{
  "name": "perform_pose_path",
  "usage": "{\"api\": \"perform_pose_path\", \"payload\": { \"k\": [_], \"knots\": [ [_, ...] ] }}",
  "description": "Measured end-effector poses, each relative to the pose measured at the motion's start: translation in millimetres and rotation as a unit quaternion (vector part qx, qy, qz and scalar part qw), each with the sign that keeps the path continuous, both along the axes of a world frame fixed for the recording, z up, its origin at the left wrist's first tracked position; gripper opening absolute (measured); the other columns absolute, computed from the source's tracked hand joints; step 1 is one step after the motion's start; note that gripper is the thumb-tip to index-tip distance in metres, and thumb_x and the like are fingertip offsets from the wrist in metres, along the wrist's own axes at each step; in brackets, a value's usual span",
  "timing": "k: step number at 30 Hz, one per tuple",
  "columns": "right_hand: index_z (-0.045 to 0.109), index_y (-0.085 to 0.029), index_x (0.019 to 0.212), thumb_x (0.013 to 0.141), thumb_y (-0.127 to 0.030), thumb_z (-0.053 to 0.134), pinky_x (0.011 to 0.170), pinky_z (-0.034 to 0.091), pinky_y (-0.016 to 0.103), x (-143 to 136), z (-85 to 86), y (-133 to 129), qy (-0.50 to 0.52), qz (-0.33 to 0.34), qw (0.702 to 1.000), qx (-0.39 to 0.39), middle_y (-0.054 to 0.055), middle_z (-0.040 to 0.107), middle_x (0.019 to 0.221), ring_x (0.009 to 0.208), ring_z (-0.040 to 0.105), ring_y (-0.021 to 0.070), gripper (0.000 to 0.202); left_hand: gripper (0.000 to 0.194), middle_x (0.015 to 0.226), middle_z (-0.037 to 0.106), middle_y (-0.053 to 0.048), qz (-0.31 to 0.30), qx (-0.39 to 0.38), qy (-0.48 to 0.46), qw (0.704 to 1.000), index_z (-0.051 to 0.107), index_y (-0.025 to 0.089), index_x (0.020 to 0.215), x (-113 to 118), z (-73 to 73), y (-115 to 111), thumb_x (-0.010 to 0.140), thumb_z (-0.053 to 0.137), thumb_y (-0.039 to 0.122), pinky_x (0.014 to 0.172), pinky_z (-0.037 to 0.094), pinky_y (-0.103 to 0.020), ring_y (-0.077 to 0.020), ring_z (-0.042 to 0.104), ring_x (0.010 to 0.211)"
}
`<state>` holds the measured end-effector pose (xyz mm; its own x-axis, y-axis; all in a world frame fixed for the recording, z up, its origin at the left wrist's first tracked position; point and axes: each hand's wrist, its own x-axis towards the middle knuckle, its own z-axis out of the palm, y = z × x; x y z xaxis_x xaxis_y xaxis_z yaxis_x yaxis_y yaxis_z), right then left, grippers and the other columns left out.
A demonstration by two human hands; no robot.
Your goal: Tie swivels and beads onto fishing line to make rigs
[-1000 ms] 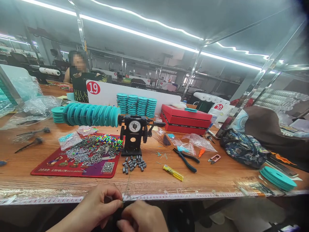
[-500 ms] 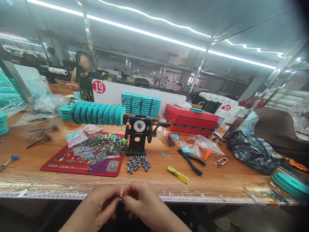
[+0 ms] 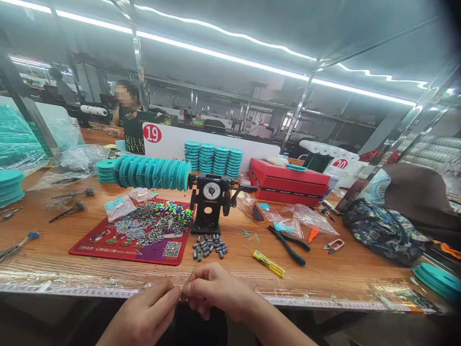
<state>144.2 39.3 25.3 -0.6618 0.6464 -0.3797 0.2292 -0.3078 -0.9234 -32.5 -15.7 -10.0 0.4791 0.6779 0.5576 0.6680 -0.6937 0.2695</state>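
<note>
My left hand (image 3: 149,310) and my right hand (image 3: 216,290) meet at the front edge of the wooden table, thumbs and fingers pinched almost tip to tip. A thin dark strand (image 3: 191,275) rises from my right fingertips. What my left fingers pinch is too small to make out. Just beyond my hands lie several grey cylinders (image 3: 209,246), in front of a black winding machine with a dial (image 3: 212,191). Turquoise spools (image 3: 153,173) are lined up on its shaft. On the left, a red mat (image 3: 104,246) bears small metal parts and coloured beads (image 3: 175,211).
Right of the cylinders lie a yellow cutter (image 3: 268,263), dark-handled pliers (image 3: 288,245), an orange-tipped item (image 3: 313,234) and small snips (image 3: 334,246). Behind stand a red box (image 3: 288,181) and stacked spools (image 3: 213,161). A person (image 3: 127,98) sits beyond the divider.
The view has shifted slightly, so the table's items appear a little further right. My hands remain pinched together, with my right fingers now more folded over. The person beyond has turned their head.
</note>
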Motion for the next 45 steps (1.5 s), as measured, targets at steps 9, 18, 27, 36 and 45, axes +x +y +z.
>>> {"api": "perform_pose_path", "payload": {
  "k": [9, 18, 27, 36, 45],
  "knots": [
    [0.052, -0.011, 0.06, 0.062, -0.024, 0.054, 0.036, 0.033, 0.015, -8, -2.0, 2, 0.038, -0.014, 0.999, -0.022, -0.003, 0.047, 0.05, 0.036, 0.039, 0.0036, 0.013, 0.018, 0.08, 0.066, 0.0, 0.048, 0.086, -0.035, 0.995, 0.054, 0.02, 0.097, 1, 10.7, 0, 0.085, 0.041, 0.016, 0.072, 0.05, -0.013, -0.0099, 0.065, 0.076],
    [0.053, -0.011, 0.061, 0.062, -0.022, 0.053, 0.034, 0.031, 0.014, -11, -2.4, 1, 0.02, -0.034, 0.999, -0.011, -0.003, 0.049, 0.05, 0.035, 0.039, 0.0031, 0.01, 0.015, 0.083, 0.068, 0.004, 0.082, -0.005, -0.123, 0.989, 0.056, 0.023, 0.092, 5, 10.0, -3, 0.078, 0.055, 0.018, 0.072, 0.047, -0.007, -0.0057, 0.064, 0.075],
    [0.051, -0.011, 0.064, 0.071, -0.025, 0.051, 0.035, 0.031, 0.013, -1, -7.8, -2, 0.005, -0.008, 0.999, 0.033, -0.002, 0.052, 0.054, 0.04, 0.043, 0.0033, 0.016, 0.013, 0.074, 0.066, 0.005, 0.087, -0.08, -0.161, 0.98, 0.061, 0.024, 0.084, 12, 5.8, -2, 0.074, 0.057, 0.016, 0.066, 0.048, -0.01, -0.0077, 0.064, 0.07],
    [0.055, -0.011, 0.071, 0.07, -0.018, 0.047, 0.038, 0.032, 0.011, 8, 5.0, -6, -0.021, 0.026, 0.998, 0.056, -0.002, 0.053, 0.059, 0.045, 0.046, 0.0027, 0.011, 0.012, 0.059, 0.06, 0.005, 0.102, -0.305, -0.311, 0.895, 0.064, 0.02, 0.073, 15, -15.8, 1, 0.075, 0.056, 0.029, 0.043, 0.045, -0.013, -0.0063, 0.052, 0.04],
    [0.054, -0.011, 0.067, 0.069, -0.025, 0.053, 0.038, 0.033, 0.013, 8, -0.6, -1, -0.012, 0.029, 0.999, 0.029, -0.002, 0.051, 0.058, 0.043, 0.044, 0.0029, 0.015, 0.007, 0.068, 0.063, 0.004, 0.068, -0.212, -0.255, 0.941, 0.064, 0.024, 0.075, 17, 2.1, -2, 0.075, 0.058, 0.024, 0.057, 0.049, -0.013, -0.0096, 0.061, 0.063]
  ]
}}
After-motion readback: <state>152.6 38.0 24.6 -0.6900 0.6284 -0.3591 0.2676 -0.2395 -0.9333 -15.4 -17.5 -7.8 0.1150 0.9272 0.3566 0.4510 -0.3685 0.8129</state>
